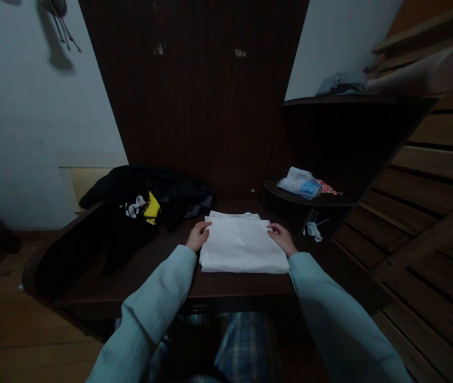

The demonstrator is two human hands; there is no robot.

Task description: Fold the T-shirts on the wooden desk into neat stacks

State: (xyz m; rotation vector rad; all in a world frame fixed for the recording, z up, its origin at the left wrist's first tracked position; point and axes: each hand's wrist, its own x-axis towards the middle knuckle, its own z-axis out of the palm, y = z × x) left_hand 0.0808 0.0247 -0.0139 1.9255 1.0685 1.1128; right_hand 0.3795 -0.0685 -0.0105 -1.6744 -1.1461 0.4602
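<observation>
A folded white garment (241,243) lies flat on a dark wooden table (158,271), a little right of the middle. My left hand (197,235) grips the garment's left edge near its far corner. My right hand (282,238) holds the right edge opposite it. Both arms wear light blue-grey sleeves. The cloth rests on the tabletop between the two hands.
A heap of black clothing with a white and yellow print (142,205) lies at the table's left back. A low shelf holds a plastic packet (300,183). A dark wardrobe door (194,90) stands behind, a wooden slatted wall (429,175) on the right.
</observation>
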